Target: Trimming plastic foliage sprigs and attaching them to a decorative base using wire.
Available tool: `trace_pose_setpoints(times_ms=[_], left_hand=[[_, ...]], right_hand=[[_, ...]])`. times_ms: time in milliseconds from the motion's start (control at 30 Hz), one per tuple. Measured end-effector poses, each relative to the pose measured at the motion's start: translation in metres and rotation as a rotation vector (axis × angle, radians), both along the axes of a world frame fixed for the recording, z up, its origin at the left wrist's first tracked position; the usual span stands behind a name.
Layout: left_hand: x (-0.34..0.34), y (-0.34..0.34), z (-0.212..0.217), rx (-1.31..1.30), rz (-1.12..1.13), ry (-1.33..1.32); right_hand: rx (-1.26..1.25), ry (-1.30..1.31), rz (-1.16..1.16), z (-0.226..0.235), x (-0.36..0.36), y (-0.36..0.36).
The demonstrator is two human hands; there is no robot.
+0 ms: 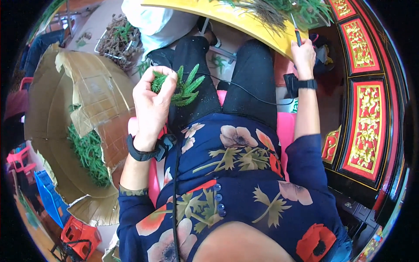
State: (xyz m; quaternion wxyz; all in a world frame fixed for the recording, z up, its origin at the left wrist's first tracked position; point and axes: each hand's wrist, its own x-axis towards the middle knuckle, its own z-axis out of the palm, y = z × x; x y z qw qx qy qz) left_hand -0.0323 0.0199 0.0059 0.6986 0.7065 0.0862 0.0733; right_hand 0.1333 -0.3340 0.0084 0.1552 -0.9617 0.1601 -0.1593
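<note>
My left hand [152, 98] is closed around a bunch of green fern-like sprigs [188, 87], above my left thigh. Its thumb and fingers pinch the stems, and the fronds stick out to the right. At the right end of the yellow table [244, 19], my right hand [304, 56] grips a slim tool [297, 37] with a dark handle and a thin metal shaft, its exact kind unclear. The shaft points away from me, toward a pile of thin brown stems [264, 15] and more green sprigs [312, 11] on the table.
A torn cardboard box [94, 87] stands at my left with many green sprigs [89, 153] inside. Beyond it are a white basket [114, 56] of brown clumps and a white bag [150, 19]. Red and gold carved panels [364, 126] line my right. A black cable [257, 98] crosses my lap.
</note>
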Motion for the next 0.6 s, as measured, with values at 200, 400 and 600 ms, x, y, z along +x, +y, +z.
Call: trace_pose_setpoints(times_ms=[200, 400, 600], left_hand=[[0.000, -0.004, -0.006, 0.060, -0.022, -0.060], [0.001, -0.007, -0.005, 0.059, -0.051, -0.108], [0.005, 0.002, -0.009, -0.118, -0.040, -0.114]], right_hand=[[0.750, -0.059, 0.777, 0.021, -0.087, 0.135], [1.140, 0.120, 0.934, 0.015, -0.103, 0.188], [1.464, 0.237, 0.821, -0.003, -0.105, 0.192]])
